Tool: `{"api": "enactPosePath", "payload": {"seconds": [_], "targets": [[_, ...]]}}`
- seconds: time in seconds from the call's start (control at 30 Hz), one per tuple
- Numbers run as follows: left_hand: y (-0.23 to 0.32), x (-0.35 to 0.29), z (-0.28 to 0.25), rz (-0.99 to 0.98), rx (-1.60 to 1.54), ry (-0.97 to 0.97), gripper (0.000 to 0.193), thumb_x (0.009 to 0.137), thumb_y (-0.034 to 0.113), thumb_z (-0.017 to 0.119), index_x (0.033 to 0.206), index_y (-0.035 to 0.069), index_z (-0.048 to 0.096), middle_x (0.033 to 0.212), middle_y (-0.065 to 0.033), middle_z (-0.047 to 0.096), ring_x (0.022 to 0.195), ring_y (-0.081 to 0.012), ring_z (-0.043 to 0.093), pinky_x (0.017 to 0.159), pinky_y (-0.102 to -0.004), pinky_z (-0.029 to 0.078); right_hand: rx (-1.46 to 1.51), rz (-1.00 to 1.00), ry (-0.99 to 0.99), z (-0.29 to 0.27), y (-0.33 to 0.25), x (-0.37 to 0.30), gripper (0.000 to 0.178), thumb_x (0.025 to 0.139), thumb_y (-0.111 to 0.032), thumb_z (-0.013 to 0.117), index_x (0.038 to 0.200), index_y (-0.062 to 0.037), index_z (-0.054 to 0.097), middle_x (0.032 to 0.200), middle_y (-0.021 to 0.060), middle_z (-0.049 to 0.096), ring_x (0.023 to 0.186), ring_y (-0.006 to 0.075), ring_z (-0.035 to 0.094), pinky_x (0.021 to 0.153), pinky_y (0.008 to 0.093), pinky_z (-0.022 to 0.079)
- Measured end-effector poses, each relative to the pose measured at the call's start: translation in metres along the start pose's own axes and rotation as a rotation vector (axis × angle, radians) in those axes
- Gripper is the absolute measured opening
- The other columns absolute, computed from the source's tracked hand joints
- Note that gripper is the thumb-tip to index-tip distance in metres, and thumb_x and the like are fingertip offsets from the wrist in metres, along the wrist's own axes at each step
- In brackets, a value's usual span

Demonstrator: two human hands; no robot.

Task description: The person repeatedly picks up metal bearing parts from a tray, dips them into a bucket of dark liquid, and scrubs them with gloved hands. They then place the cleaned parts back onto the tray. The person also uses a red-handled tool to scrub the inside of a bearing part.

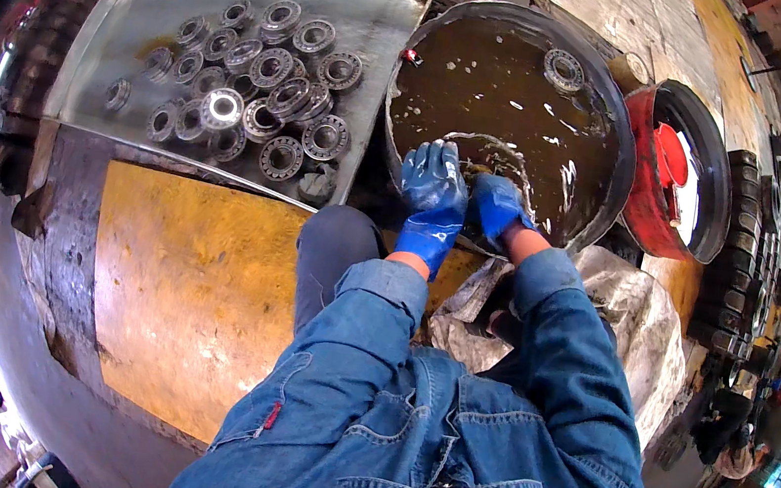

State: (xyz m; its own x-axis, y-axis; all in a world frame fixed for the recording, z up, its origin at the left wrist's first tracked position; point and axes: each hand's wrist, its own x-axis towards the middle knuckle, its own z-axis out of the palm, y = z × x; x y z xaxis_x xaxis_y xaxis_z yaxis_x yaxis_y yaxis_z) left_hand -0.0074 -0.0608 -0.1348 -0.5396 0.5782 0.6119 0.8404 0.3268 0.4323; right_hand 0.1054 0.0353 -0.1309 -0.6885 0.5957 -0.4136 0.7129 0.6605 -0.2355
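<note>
Both my hands wear blue rubber gloves, close together at the near edge of a round tub (627, 143) of murky brown liquid. My left hand (432, 195), its glove smeared grey, lies with long fingers over the left side of a large ring (490, 141) half in the liquid; its thumb is hidden. Beside it, my right hand (497, 209) is closed inside the ring's near right side. A yellowish-brown bit shows by its fingers, too small to name. Another bearing (564, 70) sits at the tub's far right.
Left of the tub, a metal tray (382, 18) bears several bearings (275, 68). A red drum (636, 169) with a red object (670, 156) inside stands at right. Yellow sheet (195, 286) covers the near left; a dirty grey sheet (639, 319) lies by my right arm.
</note>
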Motion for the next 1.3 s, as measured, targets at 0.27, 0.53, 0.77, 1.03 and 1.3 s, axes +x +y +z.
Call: {"api": "enactPosePath", "payload": {"seconds": [0.27,0.53,0.77,1.03,1.3], "targets": [[0.009,0.007,-0.001,-0.017,-0.042,-0.041,0.033,0.077,0.012,0.068,0.11,0.006,0.071,0.108,-0.0171,0.072,0.103,-0.0373,0.067,0.094,-0.0521,0.05,-0.292,-0.172,-0.268,-0.012,0.001,0.018,0.041,0.087,-0.038,0.068,0.117,-0.0118,0.076,0.122,0.0206,0.071,0.113,0.0367,0.069,0.095,0.0472,0.055],[0.019,0.011,0.006,0.001,-0.052,0.033,0.031,0.079,0.012,0.067,0.108,0.005,0.072,0.109,-0.0165,0.073,0.102,-0.0375,0.069,0.095,-0.0521,0.051,0.078,0.221,-0.187,-0.005,0.023,0.012,0.044,0.095,-0.04,0.059,0.122,-0.0085,0.073,0.126,0.0177,0.071,0.116,0.0359,0.069,0.1,0.0463,0.052],[0.017,0.01,0.006,0.012,-0.034,0.026,0.03,0.077,0.01,0.068,0.107,0.006,0.072,0.108,-0.0166,0.073,0.101,-0.0379,0.069,0.094,-0.0536,0.051,-0.209,-0.128,-0.293,-0.012,0.007,0.037,0.04,0.094,-0.04,0.06,0.11,-0.0077,0.078,0.117,0.0225,0.073,0.108,0.0361,0.071,0.091,0.0466,0.054],[0.016,0.011,0.008,0.048,-0.061,0.038,0.031,0.075,0.009,0.068,0.106,0.004,0.069,0.107,-0.0178,0.072,0.099,-0.0393,0.068,0.092,-0.0539,0.05,0.263,0.16,-0.046,-0.005,0.027,0.006,0.033,0.091,-0.037,0.067,0.107,-0.0107,0.079,0.107,0.024,0.072,0.101,0.0391,0.072,0.086,0.0452,0.056],[0.022,0.015,0.007,0.053,-0.038,0.039,0.033,0.074,0.008,0.07,0.107,0.005,0.07,0.107,-0.0163,0.073,0.1,-0.038,0.069,0.093,-0.0537,0.051,-0.296,-0.105,-0.362,-0.018,0.002,0.035,0.051,0.097,-0.045,0.056,0.139,-0.0153,0.065,0.139,0.0172,0.064,0.123,0.0351,0.065,0.104,0.0463,0.05]]}}
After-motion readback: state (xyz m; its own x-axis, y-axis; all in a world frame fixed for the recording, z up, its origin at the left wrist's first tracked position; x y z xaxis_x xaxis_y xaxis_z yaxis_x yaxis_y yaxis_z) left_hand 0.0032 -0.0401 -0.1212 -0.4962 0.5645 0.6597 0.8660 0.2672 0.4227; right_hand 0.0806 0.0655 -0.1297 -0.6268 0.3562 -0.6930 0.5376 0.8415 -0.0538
